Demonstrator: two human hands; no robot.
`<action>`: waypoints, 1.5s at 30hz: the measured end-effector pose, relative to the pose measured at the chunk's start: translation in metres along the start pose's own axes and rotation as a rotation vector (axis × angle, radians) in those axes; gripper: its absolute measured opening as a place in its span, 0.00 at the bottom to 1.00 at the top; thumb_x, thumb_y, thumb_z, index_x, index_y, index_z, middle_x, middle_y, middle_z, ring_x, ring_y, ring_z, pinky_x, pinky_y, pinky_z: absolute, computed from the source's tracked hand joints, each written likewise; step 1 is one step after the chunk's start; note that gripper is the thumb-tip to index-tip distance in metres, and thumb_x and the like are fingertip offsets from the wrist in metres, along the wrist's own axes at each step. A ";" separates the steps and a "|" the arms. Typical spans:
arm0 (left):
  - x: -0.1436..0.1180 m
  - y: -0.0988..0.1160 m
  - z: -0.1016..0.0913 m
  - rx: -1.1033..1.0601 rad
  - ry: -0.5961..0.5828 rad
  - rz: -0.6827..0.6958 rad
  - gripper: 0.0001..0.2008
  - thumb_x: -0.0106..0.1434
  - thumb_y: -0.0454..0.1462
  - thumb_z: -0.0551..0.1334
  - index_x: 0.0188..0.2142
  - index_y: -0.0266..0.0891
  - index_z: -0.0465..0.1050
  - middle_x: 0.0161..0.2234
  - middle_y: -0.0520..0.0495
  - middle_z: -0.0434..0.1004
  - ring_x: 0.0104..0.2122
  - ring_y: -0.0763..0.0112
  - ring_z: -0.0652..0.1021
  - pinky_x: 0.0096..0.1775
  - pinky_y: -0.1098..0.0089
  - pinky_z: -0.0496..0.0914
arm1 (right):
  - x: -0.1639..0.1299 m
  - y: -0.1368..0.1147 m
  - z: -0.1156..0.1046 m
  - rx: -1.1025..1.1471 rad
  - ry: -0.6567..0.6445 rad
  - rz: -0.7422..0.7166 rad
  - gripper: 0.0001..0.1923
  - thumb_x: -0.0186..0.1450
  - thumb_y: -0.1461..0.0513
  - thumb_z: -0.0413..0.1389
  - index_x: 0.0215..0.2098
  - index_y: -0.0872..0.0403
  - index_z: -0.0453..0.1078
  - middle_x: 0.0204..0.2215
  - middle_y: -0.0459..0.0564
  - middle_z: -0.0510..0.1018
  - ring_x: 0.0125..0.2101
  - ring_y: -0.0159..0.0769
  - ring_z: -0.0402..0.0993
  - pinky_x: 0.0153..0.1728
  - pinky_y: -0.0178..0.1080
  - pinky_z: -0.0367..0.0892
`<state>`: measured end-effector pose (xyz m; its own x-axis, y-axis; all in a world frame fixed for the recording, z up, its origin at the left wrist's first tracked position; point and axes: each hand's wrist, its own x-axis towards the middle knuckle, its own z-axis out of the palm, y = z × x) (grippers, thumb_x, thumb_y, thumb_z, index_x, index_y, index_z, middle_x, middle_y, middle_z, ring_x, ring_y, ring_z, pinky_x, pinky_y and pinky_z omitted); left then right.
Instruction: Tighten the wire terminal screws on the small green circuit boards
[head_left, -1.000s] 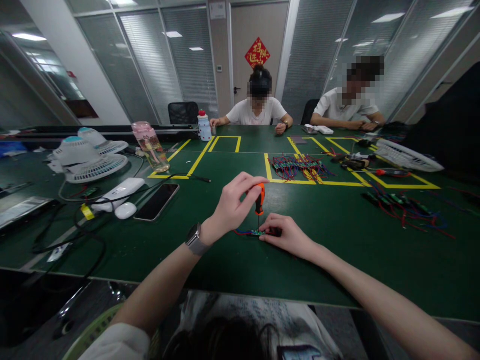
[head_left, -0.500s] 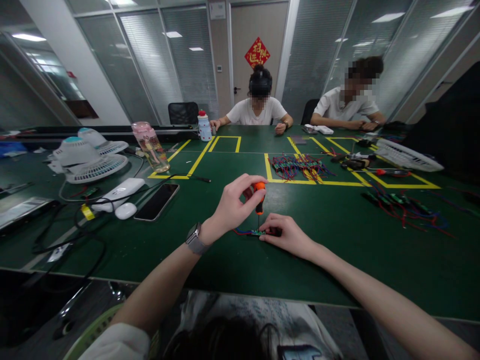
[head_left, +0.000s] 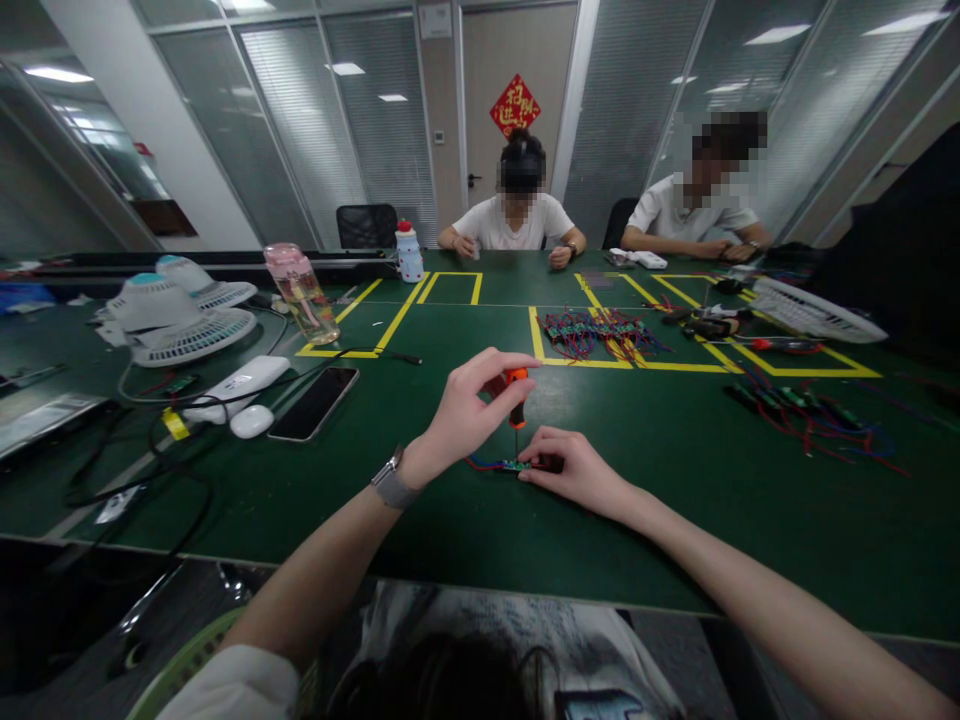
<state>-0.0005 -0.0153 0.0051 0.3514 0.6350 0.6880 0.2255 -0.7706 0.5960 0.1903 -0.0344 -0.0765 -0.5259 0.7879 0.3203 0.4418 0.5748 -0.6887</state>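
Fingers of the left hand (head_left: 465,415) closed in a pinch round the orange-and-black handle of a small screwdriver (head_left: 517,398), held near upright with its thin shaft on a little circuit board (head_left: 516,465); fingertips of the right hand (head_left: 574,470) curled and pressed flat on that board's right end, pinning it to the green table (head_left: 675,480) near the front edge. Board, judged: light, stiff, fragile, apt to skid on the smooth top, trailing soft red and blue wires (head_left: 484,463); best held by its edges, clear of components. Screwdriver, judged: light, rigid, slender; grip at the handle.
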 end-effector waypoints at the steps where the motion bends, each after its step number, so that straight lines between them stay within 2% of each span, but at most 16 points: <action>1: 0.000 0.000 -0.001 0.029 0.015 0.016 0.10 0.64 0.41 0.61 0.42 0.39 0.75 0.32 0.50 0.70 0.29 0.76 0.72 0.30 0.75 0.68 | 0.000 0.000 0.000 -0.002 0.000 0.001 0.04 0.59 0.63 0.63 0.33 0.56 0.77 0.28 0.47 0.72 0.28 0.32 0.69 0.28 0.33 0.64; 4: 0.001 0.001 -0.003 0.117 0.046 0.080 0.10 0.63 0.42 0.63 0.40 0.38 0.75 0.29 0.51 0.68 0.27 0.75 0.69 0.30 0.74 0.66 | 0.000 0.000 0.000 -0.007 -0.005 0.004 0.04 0.59 0.63 0.63 0.34 0.56 0.77 0.28 0.47 0.72 0.28 0.32 0.69 0.28 0.33 0.64; 6: 0.000 0.002 -0.004 0.137 0.026 0.097 0.11 0.67 0.41 0.58 0.42 0.38 0.74 0.30 0.50 0.69 0.28 0.74 0.70 0.32 0.73 0.67 | -0.001 0.000 -0.001 -0.011 -0.005 0.005 0.04 0.59 0.63 0.63 0.34 0.56 0.77 0.28 0.47 0.72 0.28 0.32 0.69 0.28 0.33 0.64; 9: -0.001 0.005 -0.005 0.103 -0.014 0.093 0.15 0.70 0.37 0.50 0.47 0.38 0.73 0.36 0.46 0.74 0.34 0.71 0.73 0.38 0.69 0.69 | -0.001 0.000 -0.001 -0.012 -0.004 0.002 0.04 0.59 0.63 0.63 0.34 0.56 0.77 0.28 0.47 0.72 0.28 0.32 0.69 0.28 0.33 0.64; 12: -0.001 0.006 -0.003 0.033 -0.036 0.074 0.14 0.69 0.36 0.51 0.49 0.38 0.71 0.41 0.44 0.76 0.38 0.69 0.75 0.40 0.69 0.70 | -0.001 0.001 0.000 -0.013 -0.008 0.001 0.05 0.59 0.63 0.63 0.34 0.56 0.77 0.28 0.47 0.72 0.28 0.32 0.69 0.28 0.33 0.64; 17: -0.001 0.003 0.001 -0.013 -0.040 -0.013 0.12 0.68 0.38 0.55 0.48 0.40 0.72 0.37 0.46 0.74 0.32 0.73 0.74 0.33 0.73 0.70 | 0.000 0.000 0.000 -0.015 -0.004 0.006 0.05 0.60 0.63 0.62 0.34 0.55 0.77 0.28 0.47 0.72 0.28 0.32 0.69 0.28 0.33 0.64; 22: -0.001 0.003 0.002 0.076 0.033 0.024 0.11 0.63 0.41 0.62 0.42 0.39 0.74 0.32 0.49 0.68 0.30 0.74 0.70 0.31 0.75 0.68 | -0.001 0.000 0.000 -0.021 -0.002 0.008 0.05 0.60 0.62 0.62 0.34 0.55 0.77 0.28 0.47 0.72 0.27 0.32 0.69 0.28 0.34 0.64; 28: -0.004 0.004 0.001 0.056 -0.025 0.045 0.15 0.70 0.36 0.50 0.53 0.39 0.69 0.39 0.46 0.72 0.32 0.74 0.71 0.35 0.72 0.68 | -0.001 0.001 0.000 -0.003 -0.011 0.006 0.05 0.60 0.63 0.62 0.34 0.55 0.77 0.28 0.47 0.72 0.28 0.32 0.70 0.28 0.34 0.64; 31: -0.004 0.003 0.002 0.036 -0.034 0.029 0.14 0.70 0.37 0.52 0.52 0.40 0.69 0.38 0.47 0.72 0.31 0.75 0.71 0.33 0.73 0.68 | -0.001 0.002 0.001 -0.008 -0.010 0.010 0.05 0.60 0.62 0.62 0.34 0.55 0.77 0.29 0.47 0.72 0.28 0.32 0.70 0.29 0.34 0.65; 36: -0.002 0.004 0.001 0.140 0.032 0.100 0.12 0.62 0.42 0.64 0.41 0.38 0.74 0.31 0.50 0.68 0.28 0.75 0.68 0.30 0.74 0.65 | -0.001 0.001 0.001 -0.015 -0.014 0.007 0.05 0.60 0.62 0.62 0.34 0.55 0.77 0.29 0.48 0.72 0.29 0.33 0.70 0.29 0.34 0.66; 42: -0.006 0.006 0.002 0.086 -0.016 0.089 0.16 0.70 0.36 0.50 0.54 0.40 0.68 0.39 0.46 0.72 0.29 0.76 0.70 0.31 0.74 0.67 | -0.002 -0.003 -0.002 -0.021 -0.031 -0.002 0.05 0.61 0.64 0.61 0.36 0.55 0.77 0.30 0.48 0.72 0.29 0.32 0.70 0.30 0.34 0.66; 45: -0.005 0.004 0.004 0.092 0.028 0.092 0.13 0.67 0.39 0.56 0.49 0.40 0.72 0.33 0.50 0.69 0.24 0.78 0.67 0.26 0.76 0.63 | -0.002 -0.003 -0.002 -0.027 -0.029 -0.005 0.05 0.61 0.65 0.60 0.36 0.55 0.77 0.30 0.48 0.73 0.28 0.32 0.70 0.30 0.34 0.66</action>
<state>0.0022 -0.0222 0.0025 0.3498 0.5612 0.7501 0.2762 -0.8269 0.4899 0.1914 -0.0371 -0.0735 -0.5487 0.7786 0.3046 0.4583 0.5848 -0.6694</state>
